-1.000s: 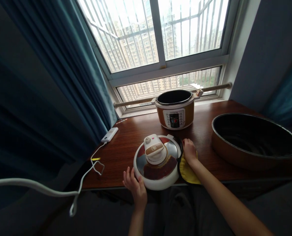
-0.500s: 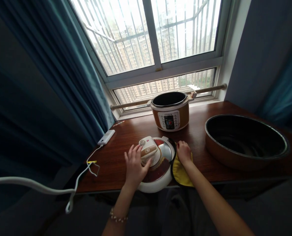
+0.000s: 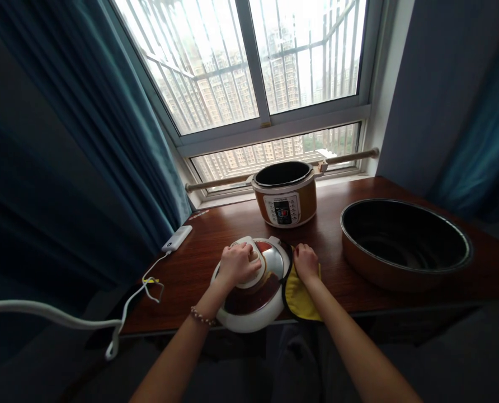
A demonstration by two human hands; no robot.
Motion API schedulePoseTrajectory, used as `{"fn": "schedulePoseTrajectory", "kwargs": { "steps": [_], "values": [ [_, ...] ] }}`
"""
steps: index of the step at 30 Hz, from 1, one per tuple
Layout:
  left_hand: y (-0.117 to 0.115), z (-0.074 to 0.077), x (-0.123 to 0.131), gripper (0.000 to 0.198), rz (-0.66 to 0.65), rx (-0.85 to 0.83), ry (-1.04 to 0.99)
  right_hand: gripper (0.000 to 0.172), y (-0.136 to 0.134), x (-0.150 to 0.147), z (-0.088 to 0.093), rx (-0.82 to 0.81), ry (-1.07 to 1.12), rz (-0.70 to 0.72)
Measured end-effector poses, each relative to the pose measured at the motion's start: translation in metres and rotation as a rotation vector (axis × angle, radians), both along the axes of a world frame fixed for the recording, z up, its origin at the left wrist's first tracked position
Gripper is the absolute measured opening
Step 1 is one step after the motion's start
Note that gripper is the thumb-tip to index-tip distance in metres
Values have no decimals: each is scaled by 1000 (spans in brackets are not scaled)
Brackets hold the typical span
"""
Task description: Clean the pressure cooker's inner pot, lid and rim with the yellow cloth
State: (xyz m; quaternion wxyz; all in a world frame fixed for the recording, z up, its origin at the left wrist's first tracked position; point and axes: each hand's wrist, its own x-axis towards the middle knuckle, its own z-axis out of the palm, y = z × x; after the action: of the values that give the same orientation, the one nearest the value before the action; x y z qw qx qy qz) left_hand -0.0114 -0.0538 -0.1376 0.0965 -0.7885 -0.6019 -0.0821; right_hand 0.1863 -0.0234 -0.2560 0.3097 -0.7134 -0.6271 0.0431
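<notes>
The round pressure cooker lid (image 3: 253,323), white-rimmed with a shiny reddish top, lies at the table's front edge. My left hand (image 3: 238,264) is closed over its white handle, fingers wrapped round the grip. Just right of the lid, a yellow cloth (image 3: 297,296) with black edging hangs partly over the table edge. My right hand (image 3: 305,262) is closed on the cloth's upper part, close beside the lid's rim. Behind the lid stands the brown and white electric pressure cooker (image 3: 286,207), its top uncovered and its control panel facing me.
A large dark inner pot (image 3: 404,268) with a brown outside stands at the right of the wooden table (image 3: 216,229). On the left lie a white power bank (image 3: 177,238) and its cable (image 3: 126,313). A window (image 3: 216,101) and blue curtain (image 3: 149,140) border the table.
My left hand has gone from resting spread on the lid's handle to gripping it. My right hand stays on the yellow cloth. The view has shifted slightly.
</notes>
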Motion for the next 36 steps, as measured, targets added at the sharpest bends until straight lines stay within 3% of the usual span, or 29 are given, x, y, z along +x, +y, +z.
{"fn": "schedulePoseTrajectory", "kwargs": {
  "steps": [13, 20, 24, 29, 32, 36],
  "values": [
    [52, 1, -89, 34, 263, -95, -60, 19, 1, -1, 2, -24, -5, -13],
    [53, 5, -132, 44, 354, -107, -60, 19, 2, -1, 1, -22, -1, -4],
    [49, 0, -142, 40, 401, -70, -50, 22, 2, -2, 3, -17, 5, 26],
    [10, -22, -122, 51, 330, 125, -55, 29, -18, 3, 7, 0, 15, 180],
    [-38, -42, -101, 51, 182, 277, -139, 28, -49, 5, 6, 20, 17, 301],
    [-109, -82, -71, 43, 101, 311, -382, 37, -82, -6, 1, 74, 190, 437]
  ]
}}
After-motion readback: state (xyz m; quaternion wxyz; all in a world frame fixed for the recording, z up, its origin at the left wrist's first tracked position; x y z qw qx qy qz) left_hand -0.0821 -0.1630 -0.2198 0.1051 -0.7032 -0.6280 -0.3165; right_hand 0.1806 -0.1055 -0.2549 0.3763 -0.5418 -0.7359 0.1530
